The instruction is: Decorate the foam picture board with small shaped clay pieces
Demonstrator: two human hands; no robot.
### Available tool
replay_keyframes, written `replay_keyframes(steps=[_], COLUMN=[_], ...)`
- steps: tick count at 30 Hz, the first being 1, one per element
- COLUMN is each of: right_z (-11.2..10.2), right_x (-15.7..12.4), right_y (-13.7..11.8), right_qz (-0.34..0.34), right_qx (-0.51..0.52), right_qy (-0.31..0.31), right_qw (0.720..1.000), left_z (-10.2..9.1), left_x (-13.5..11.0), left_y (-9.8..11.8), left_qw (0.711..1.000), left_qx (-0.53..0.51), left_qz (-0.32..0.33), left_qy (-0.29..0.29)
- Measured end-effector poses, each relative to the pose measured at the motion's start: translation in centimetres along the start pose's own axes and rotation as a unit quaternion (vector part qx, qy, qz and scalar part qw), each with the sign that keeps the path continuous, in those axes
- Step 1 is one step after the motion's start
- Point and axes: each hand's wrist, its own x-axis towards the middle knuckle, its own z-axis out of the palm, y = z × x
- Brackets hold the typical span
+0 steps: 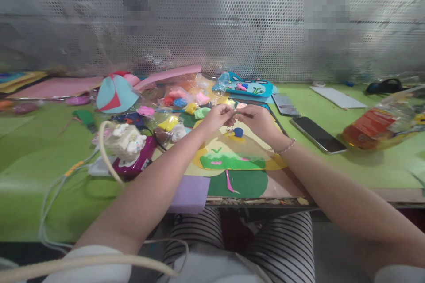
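Note:
My left hand (219,116) and my right hand (257,118) meet at the fingertips above a yellow paper craft picture (202,161). Both hands are closed in a pinch; whatever sits between the fingers is too small to make out. On the picture are a blue and yellow figure (237,132) and a green strip of clay (232,162) with pink spots. Under its lower edge lies dark green paper (249,185) with a thin pink strip (229,181) on it. Bags of coloured clay, among them a yellow lump (168,123), lie left of my left hand.
To the right lie a black phone (318,134) and a tilted plastic bottle (372,126) of amber liquid. A purple device (136,159) with cables stands at left. A blue craft piece (245,85) lies behind my hands, before a perforated metal panel (226,17).

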Motion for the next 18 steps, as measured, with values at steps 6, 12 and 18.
replay_keyframes(steps=[6,12,18], right_z=[0.0,-0.1,0.3], right_x=[0.1,0.4,0.7], right_y=[-0.2,0.2,1.1], right_qz=[0.027,0.086,0.11], right_qx=[0.003,0.073,0.196], right_qy=[0.021,0.053,0.052], right_qw=[0.999,0.992,0.973], left_z=[-0.1,-0.6,-0.8], left_x=[-0.1,0.4,0.7], left_y=[-0.1,-0.7,-0.3], left_qw=[1.0,0.999,0.992], left_qx=[0.007,-0.026,-0.045], left_qz=[0.008,0.009,-0.004], left_qy=[-0.014,0.044,0.12])
